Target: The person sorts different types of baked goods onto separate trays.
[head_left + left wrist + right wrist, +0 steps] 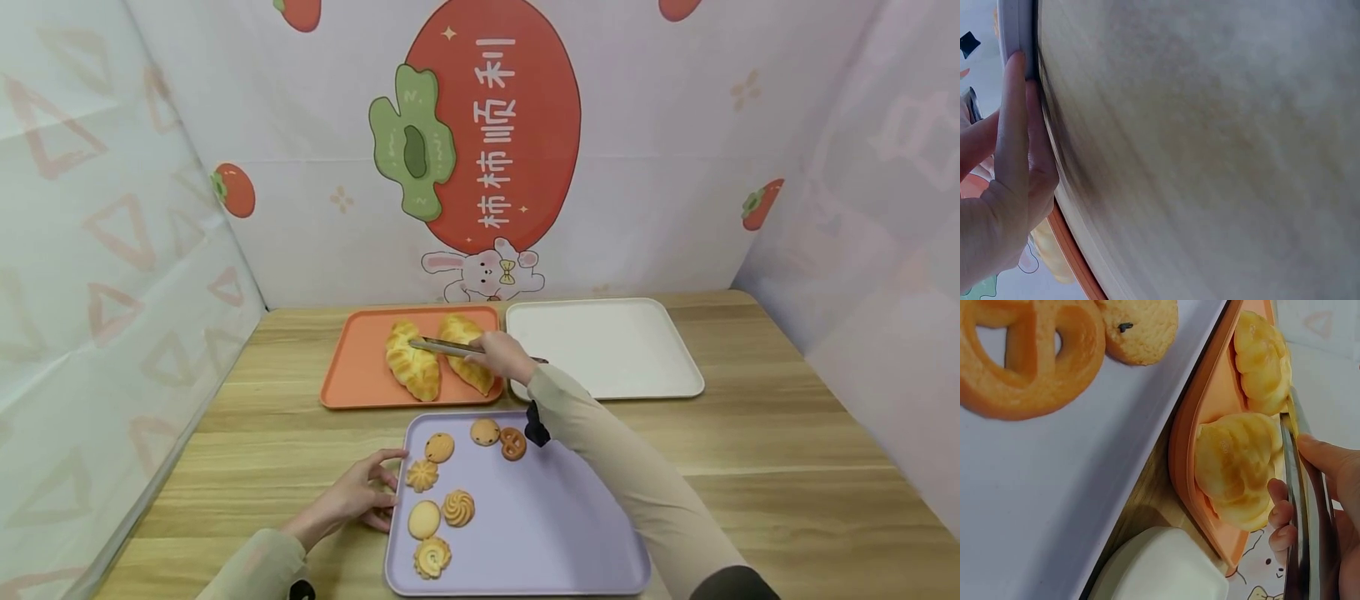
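My right hand [501,354] grips metal tongs [448,347] over the orange tray [360,350]. The tongs' tips are right at the left croissant [412,367], and their arms pass across the top of the right croissant [471,367]. In the right wrist view the tongs [1300,506] lie between thumb and curled fingers, their tips close to the farther croissant [1263,362]. My left hand [356,496] rests at the left edge of the lavender tray [540,517]. Seen from the left wrist, extended fingers [1013,137] touch that tray's rim.
Several cookies, among them a spiral cookie [458,507], lie along the lavender tray's left side. A pretzel cookie [513,444] and a round cookie [485,431] lie near its far edge. A white tray [607,350] stands at the back right, partly behind my right arm.
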A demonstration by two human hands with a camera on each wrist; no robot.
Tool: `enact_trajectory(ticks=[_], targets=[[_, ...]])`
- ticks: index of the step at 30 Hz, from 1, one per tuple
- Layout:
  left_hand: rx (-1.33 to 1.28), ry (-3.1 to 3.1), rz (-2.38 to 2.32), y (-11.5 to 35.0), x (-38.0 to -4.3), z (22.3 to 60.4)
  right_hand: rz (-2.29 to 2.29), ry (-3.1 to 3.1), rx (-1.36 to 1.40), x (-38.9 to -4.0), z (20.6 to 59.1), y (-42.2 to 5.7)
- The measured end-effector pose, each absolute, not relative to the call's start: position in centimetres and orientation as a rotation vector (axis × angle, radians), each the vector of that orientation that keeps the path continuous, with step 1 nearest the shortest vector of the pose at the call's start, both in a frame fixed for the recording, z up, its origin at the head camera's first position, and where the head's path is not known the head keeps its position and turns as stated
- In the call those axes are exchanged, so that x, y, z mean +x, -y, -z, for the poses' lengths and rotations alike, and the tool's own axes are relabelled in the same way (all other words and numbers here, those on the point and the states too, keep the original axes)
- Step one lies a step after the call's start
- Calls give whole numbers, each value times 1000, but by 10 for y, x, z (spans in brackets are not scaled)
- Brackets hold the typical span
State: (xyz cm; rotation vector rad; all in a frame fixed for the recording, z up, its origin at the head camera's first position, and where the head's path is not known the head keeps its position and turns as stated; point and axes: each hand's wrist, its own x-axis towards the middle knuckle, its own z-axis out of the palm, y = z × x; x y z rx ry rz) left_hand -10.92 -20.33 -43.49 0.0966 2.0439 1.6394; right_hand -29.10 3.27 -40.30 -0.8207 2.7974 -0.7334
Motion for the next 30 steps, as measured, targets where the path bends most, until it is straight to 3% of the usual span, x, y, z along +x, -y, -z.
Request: enact_trajectory(ticks=[30], targets=[[91, -2032, -1638, 204, -109, 435, 641, -2888, -793, -282, 394, -39]])
